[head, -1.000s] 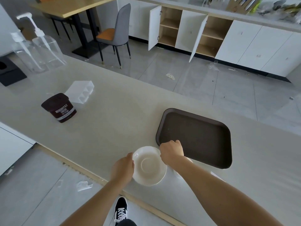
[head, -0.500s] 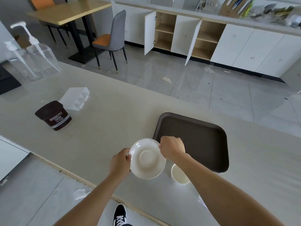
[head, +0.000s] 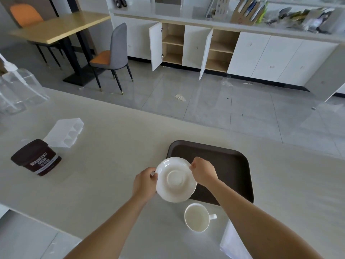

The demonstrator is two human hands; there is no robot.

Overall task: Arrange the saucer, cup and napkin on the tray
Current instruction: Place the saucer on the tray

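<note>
Near the front edge of the worktop (head: pixel 104 146) lie one white napkin (head: pixel 228 240), partly hidden under the right forearm, and one empty cup (head: pixel 196 218) standing upright just beside it. Further in, the left hand (head: pixel 145 181) and the right hand (head: pixel 203 171) are both clamped on opposite rims of the one saucer (head: pixel 175 179), which is held over the near left corner of the one brown tray (head: pixel 231 165) — the tray is still bare. The step in hand seems to be placing the saucer; next it must go down flat, with room left for the napkin. Far left stands one cocoa tub (head: pixel 36 158).
</note>
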